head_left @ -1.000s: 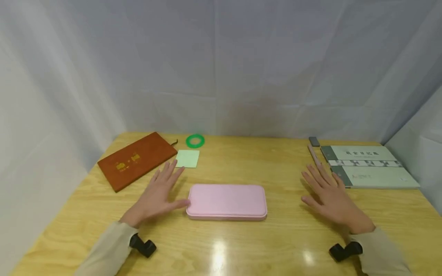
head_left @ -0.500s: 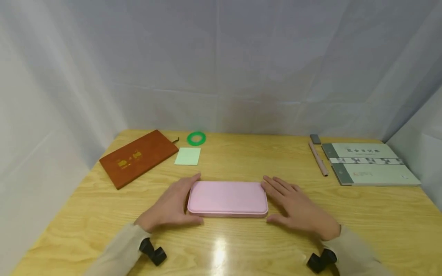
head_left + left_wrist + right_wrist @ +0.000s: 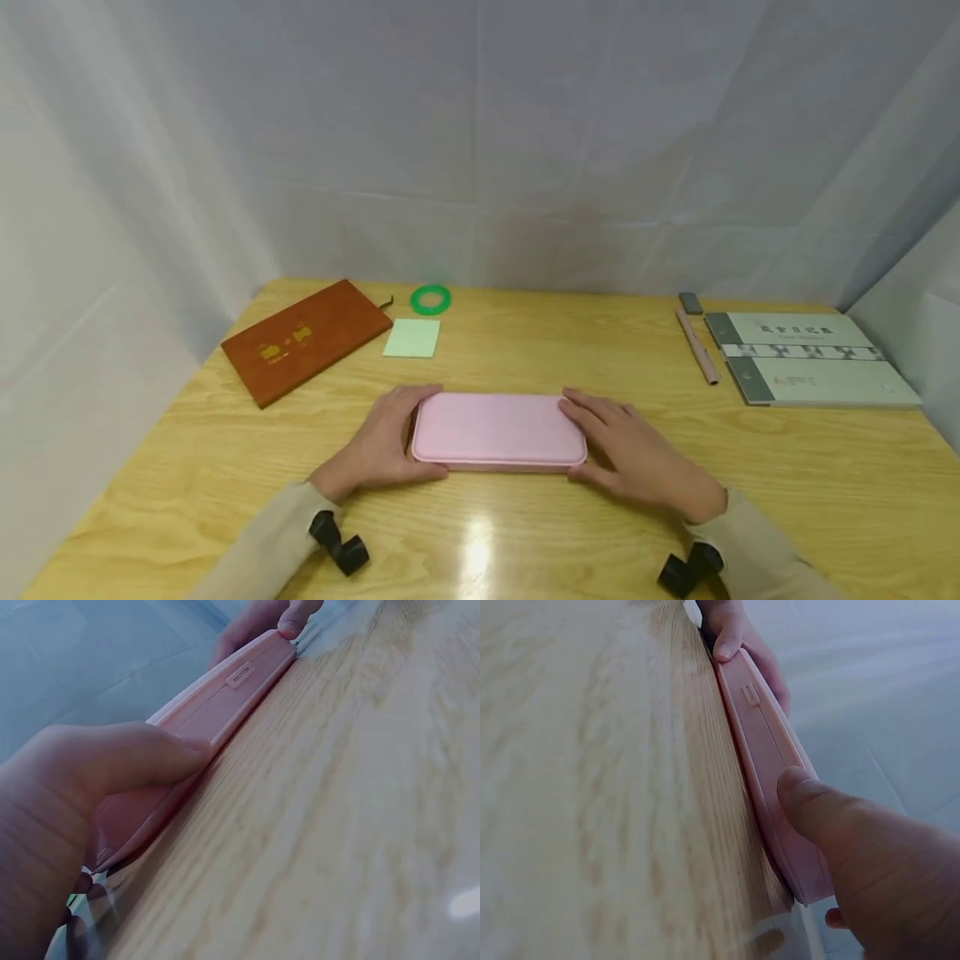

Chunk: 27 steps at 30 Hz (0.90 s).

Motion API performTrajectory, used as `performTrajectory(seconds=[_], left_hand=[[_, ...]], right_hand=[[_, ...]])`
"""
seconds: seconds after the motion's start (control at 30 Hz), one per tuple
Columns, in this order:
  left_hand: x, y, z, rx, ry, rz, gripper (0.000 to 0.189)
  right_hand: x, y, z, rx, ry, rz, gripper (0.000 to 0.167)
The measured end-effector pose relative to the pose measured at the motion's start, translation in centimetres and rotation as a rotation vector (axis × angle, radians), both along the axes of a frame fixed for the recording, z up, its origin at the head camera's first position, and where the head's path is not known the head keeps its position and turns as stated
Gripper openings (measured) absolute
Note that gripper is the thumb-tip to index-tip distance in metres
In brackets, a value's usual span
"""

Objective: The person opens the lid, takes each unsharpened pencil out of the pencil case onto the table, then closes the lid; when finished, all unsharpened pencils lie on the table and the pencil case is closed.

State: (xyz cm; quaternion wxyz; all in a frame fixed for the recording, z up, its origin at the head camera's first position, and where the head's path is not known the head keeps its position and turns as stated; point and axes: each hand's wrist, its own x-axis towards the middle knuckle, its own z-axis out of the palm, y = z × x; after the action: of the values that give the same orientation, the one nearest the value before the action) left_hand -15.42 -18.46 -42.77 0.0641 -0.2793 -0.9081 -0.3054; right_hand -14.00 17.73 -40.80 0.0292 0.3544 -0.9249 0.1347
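Note:
A pink rectangular case [image 3: 498, 429] with rounded corners lies flat on the wooden table, its lid closed. My left hand [image 3: 382, 442] grips its left end, thumb along the front side and fingers round the back corner. At the other end, my right hand [image 3: 633, 454] holds it the same way. Seen from the left wrist, the front side of the case [image 3: 214, 701] bears a seam and a small rectangular tab. The right wrist view shows my right thumb [image 3: 802, 799] pressed on that front side. Most of the left fingers are hidden behind the case.
Back left lie a brown notebook [image 3: 307, 342], a green ring [image 3: 431, 287] and a pale green sticky-note pad [image 3: 412, 338]. To the right are a pink pen [image 3: 697, 347], a small grey block [image 3: 691, 303] and a grey-green booklet [image 3: 813, 375]. White curtains stand behind the table [image 3: 570, 350].
Both hands have come inward from beside the case and taken hold of its two ends. The right hand has moved left, away from the pen. The case has hardly shifted.

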Motion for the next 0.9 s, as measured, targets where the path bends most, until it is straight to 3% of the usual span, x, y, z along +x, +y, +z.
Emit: performTrajectory(seconds=[0.17, 0.4, 0.57, 0.9], left_hand=[[0.4, 0.2, -0.1, 0.045, -0.072, 0.065, 0.093], [0.6, 0.6, -0.1, 0.123, -0.013, 0.052, 0.072], [0.3, 0.9, -0.4, 0.17, -0.029, 0.058, 0.067], [0.1, 1.3, 0.2, 0.266, -0.153, 0.097, 0.069]], right_hand=[[0.1, -0.2, 0.2, -0.043, 0.058, 0.026, 0.069], [0.1, -2.0, 0.0, -0.181, 0.259, 0.132, 0.045], [-0.1, -3.6, 0.3, -0.206, 0.355, 0.139, 0.043], [-1.4, -6.2, 1.5, -0.116, 0.373, 0.167, 0.041]])
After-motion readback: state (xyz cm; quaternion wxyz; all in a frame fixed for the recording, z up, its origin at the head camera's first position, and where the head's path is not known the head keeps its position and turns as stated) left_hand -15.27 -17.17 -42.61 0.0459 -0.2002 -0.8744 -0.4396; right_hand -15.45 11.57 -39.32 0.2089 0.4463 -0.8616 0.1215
